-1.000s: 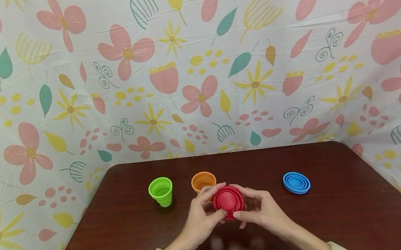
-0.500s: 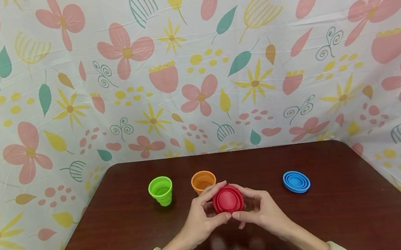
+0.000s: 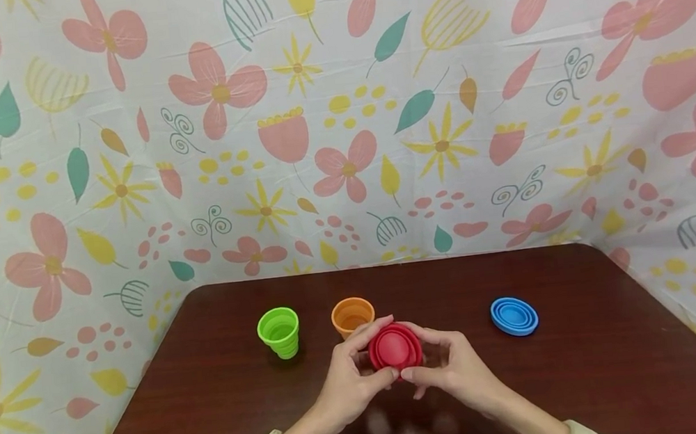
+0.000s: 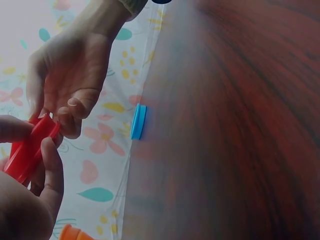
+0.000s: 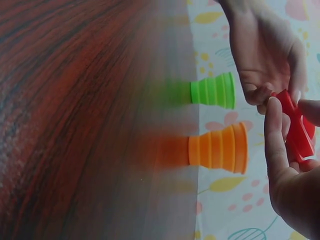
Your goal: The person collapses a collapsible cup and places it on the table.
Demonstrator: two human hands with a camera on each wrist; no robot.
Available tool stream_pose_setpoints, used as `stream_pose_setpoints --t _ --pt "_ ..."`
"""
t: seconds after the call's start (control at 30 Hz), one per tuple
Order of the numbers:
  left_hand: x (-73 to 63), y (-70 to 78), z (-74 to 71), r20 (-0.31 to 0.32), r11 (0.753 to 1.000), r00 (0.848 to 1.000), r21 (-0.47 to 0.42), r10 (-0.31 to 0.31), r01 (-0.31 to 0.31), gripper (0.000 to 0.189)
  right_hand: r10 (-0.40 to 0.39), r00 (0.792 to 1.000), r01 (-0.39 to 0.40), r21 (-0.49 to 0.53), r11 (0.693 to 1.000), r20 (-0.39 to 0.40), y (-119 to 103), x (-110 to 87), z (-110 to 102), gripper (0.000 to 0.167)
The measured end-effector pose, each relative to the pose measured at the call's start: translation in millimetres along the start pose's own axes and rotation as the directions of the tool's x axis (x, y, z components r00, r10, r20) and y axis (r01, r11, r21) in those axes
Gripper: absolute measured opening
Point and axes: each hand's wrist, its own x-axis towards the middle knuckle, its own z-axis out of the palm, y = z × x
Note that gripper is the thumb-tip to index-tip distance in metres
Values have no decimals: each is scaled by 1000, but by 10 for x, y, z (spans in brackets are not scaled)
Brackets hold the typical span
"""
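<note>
A red collapsible cup [image 3: 395, 347], pressed down to a thick disc, is held up over the near middle of the table with its round ringed face towards the head camera. My left hand [image 3: 349, 372] grips its left side, thumb at the lower rim and fingers over the top. From the other side my right hand [image 3: 453, 367] pinches it, its thumb close to the left thumb at the bottom edge. In the left wrist view, the red cup [image 4: 31, 150] shows edge-on between the hands. Fingers hide part of its rim.
An orange collapsible cup [image 3: 353, 312] stands extended behind the hands, partly covered by the left one. To its left is an extended green cup [image 3: 280, 332]. A flattened blue cup [image 3: 514, 316] lies on the brown table [image 3: 227, 396] at right. Flowered cloth [image 3: 343, 105] hangs behind.
The left thumb has slid from the face of the red cup down to its lower rim, and the right thumb has shifted slightly. Both hands keep their hold; the other cups stay put.
</note>
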Motion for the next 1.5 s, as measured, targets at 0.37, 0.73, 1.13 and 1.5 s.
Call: stream_pose_setpoints --t 0.37,0.73,1.13,1.5 --pt "-27 27 53 -62 995 997 83 -42 48 68 39 999 -39 -4 999 -29 14 -3 28 67" --pt "-33 -2 53 -36 996 999 88 -12 15 71 57 997 -57 -8 998 -51 11 0 38 66" --pt "-9 -12 -94 131 1000 991 7 -7 6 69 42 999 -42 -23 999 17 -28 -3 -40 68" --pt "-9 14 -114 109 999 994 -33 -7 11 66 2 999 -2 -7 1000 46 -21 -4 -50 72"
